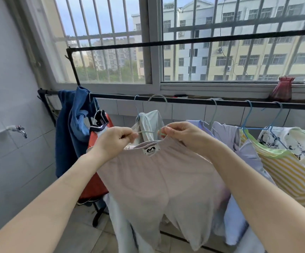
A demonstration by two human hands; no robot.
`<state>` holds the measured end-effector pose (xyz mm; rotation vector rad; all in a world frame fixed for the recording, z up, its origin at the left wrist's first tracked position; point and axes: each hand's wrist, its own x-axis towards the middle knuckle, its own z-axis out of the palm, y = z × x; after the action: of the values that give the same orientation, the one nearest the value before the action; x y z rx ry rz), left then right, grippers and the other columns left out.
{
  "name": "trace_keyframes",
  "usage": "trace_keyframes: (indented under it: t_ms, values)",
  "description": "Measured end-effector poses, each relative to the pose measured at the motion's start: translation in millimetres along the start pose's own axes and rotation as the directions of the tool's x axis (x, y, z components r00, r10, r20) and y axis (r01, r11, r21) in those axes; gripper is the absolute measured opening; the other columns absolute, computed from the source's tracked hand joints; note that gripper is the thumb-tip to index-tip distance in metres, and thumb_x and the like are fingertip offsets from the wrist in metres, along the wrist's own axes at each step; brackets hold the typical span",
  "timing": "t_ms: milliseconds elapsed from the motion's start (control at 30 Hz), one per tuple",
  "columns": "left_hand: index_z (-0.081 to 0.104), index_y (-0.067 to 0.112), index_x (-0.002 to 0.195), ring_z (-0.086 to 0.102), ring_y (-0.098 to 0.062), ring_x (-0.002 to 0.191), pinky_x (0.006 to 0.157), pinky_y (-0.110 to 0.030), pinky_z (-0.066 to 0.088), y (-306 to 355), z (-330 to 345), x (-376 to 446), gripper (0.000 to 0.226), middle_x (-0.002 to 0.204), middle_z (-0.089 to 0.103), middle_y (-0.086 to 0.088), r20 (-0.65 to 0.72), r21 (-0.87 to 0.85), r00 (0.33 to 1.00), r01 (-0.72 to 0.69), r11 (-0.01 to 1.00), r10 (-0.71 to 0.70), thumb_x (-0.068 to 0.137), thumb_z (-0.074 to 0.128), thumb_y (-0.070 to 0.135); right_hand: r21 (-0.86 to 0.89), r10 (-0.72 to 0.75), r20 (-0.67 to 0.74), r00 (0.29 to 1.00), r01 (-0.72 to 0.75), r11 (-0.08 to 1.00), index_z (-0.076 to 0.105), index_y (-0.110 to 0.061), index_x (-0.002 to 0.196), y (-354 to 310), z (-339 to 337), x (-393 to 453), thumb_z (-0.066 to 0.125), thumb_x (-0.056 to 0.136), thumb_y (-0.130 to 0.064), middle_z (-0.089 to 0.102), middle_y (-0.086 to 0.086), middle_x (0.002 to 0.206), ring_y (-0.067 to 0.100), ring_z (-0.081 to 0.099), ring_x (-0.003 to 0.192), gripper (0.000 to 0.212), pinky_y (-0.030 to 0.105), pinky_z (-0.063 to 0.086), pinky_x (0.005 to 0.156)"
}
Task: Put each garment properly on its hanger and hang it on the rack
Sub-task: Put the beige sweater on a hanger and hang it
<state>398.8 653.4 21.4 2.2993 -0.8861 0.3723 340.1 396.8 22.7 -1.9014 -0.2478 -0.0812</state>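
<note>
I hold up a beige pair of trousers (pixel 159 179) by its waistband in front of the black rack rail (pixel 184 100). A pale green wire hanger (pixel 158 96) runs through the waistband, and its hook rises near the rail. My left hand (pixel 117 141) pinches the hanger's left arm together with the fabric. At the right end of the waistband, my right hand (pixel 182 136) pinches the hanger wire and the cloth. A white label with a black logo (pixel 150 150) shows at the waistband's middle.
Several garments hang on the rail: a blue one (pixel 71 128) and an orange one (pixel 96 183) at the left, a lilac shirt (pixel 246 161), a yellow striped top (pixel 290 176) and a floral piece (pixel 283 141) at the right. A barred window and a red vase (pixel 281 89) stand behind; a tap (pixel 19 130) is on the left wall.
</note>
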Motion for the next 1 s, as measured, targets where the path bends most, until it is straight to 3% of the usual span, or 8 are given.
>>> trace_keyframes:
  t_ms: [167, 267, 400, 567, 667, 800, 900, 1000]
  values:
    - [0.065, 0.024, 0.071, 0.053, -0.031, 0.062, 0.066, -0.044, 0.049, -17.7, -37.8, -17.9, 0.033, 0.062, 0.058, -0.012, -0.076, 0.014, 0.993, 0.096, 0.995, -0.095, 0.098, 0.053, 0.040, -0.064, 0.092, 0.112, 0.990, -0.085, 0.994, 0.065, 0.005, 0.098, 12.5, 1.1, 2.9, 0.064, 0.092, -0.040, 0.050, 0.007, 0.080, 0.022, 0.040, 0.074, 0.045, 0.032, 0.033, 0.062]
    - [0.060, 0.014, 0.068, 0.048, -0.029, 0.059, 0.064, -0.043, 0.047, -24.6, -48.7, -29.2, 0.038, 0.063, 0.055, -0.014, -0.089, 0.023, 0.980, 0.178, 0.984, -0.176, 0.098, 0.053, 0.036, 0.025, 0.053, 0.006, 0.999, -0.053, 0.998, 0.073, 0.002, 0.095, 11.9, 14.3, 5.1, 0.069, 0.090, -0.018, 0.061, 0.010, 0.080, 0.019, 0.051, 0.074, 0.021, 0.032, 0.041, 0.071]
    - [0.056, 0.022, 0.060, 0.046, -0.017, 0.055, 0.061, -0.034, 0.041, -20.1, -51.9, -37.6, 0.041, 0.056, 0.053, -0.001, -0.061, 0.136, 0.966, 0.257, 0.957, -0.251, 0.099, 0.053, 0.037, 0.109, 0.031, -0.183, 0.983, -0.011, 0.994, 0.075, -0.005, 0.081, 15.0, 32.7, 12.8, 0.073, 0.085, -0.009, 0.064, 0.006, 0.074, 0.016, 0.054, 0.071, 0.007, 0.030, 0.045, 0.070]
    - [0.049, 0.023, 0.055, 0.048, -0.014, 0.055, 0.063, -0.033, 0.037, -29.1, -62.8, -47.4, 0.046, 0.049, 0.050, 0.007, -0.191, 0.266, 0.937, 0.337, 0.903, -0.293, 0.099, 0.052, 0.036, 0.012, -0.100, -0.373, 0.922, 0.113, 0.994, 0.067, -0.022, 0.068, 19.1, 20.4, 18.3, 0.065, 0.091, -0.006, 0.060, -0.009, 0.064, 0.005, 0.049, 0.062, 0.027, 0.017, 0.040, 0.060]
    - [0.053, 0.022, 0.062, 0.054, -0.019, 0.060, 0.055, -0.030, 0.034, -24.1, -64.4, -42.9, 0.042, 0.055, 0.056, 0.004, -0.338, 0.282, 0.900, 0.377, 0.882, -0.276, 0.100, 0.048, 0.036, -0.072, -0.196, -0.301, 0.933, 0.183, 0.980, 0.067, -0.021, 0.070, 20.5, 22.4, 15.5, 0.065, 0.090, -0.006, 0.059, -0.012, 0.065, 0.001, 0.048, 0.064, 0.025, 0.016, 0.039, 0.063]
    - [0.052, 0.016, 0.065, 0.053, -0.026, 0.059, 0.063, -0.032, 0.031, -14.0, -57.8, -31.1, 0.040, 0.057, 0.055, 0.001, -0.474, 0.360, 0.858, 0.396, 0.845, -0.200, 0.101, 0.049, 0.032, -0.148, -0.280, -0.207, 0.937, 0.253, 0.956, 0.069, -0.015, 0.077, 21.8, 20.8, 10.0, 0.067, 0.089, -0.007, 0.062, -0.009, 0.070, 0.003, 0.050, 0.069, 0.014, 0.015, 0.040, 0.068]
    - [0.056, 0.013, 0.069, 0.054, -0.027, 0.058, 0.060, -0.032, 0.033, -10.8, -59.0, -26.3, 0.036, 0.058, 0.057, -0.002, -0.476, 0.348, 0.874, 0.293, 0.891, -0.102, 0.100, 0.050, 0.030, -0.075, -0.242, -0.205, 0.948, 0.231, 0.970, 0.071, -0.008, 0.084, 20.0, 9.1, 8.1, 0.069, 0.089, -0.010, 0.062, 0.001, 0.074, 0.009, 0.049, 0.071, 0.006, 0.020, 0.039, 0.065]
    - [0.061, 0.011, 0.076, 0.058, -0.025, 0.065, 0.060, -0.037, 0.043, -8.4, -62.1, -22.9, 0.032, 0.066, 0.062, -0.004, -0.431, 0.259, 0.898, 0.219, 0.941, -0.090, 0.100, 0.050, 0.028, 0.117, -0.147, -0.280, 0.949, 0.186, 0.976, 0.072, -0.008, 0.095, 20.5, -5.9, 3.8, 0.061, 0.095, -0.018, 0.062, -0.005, 0.075, 0.006, 0.050, 0.070, 0.015, 0.019, 0.039, 0.063]
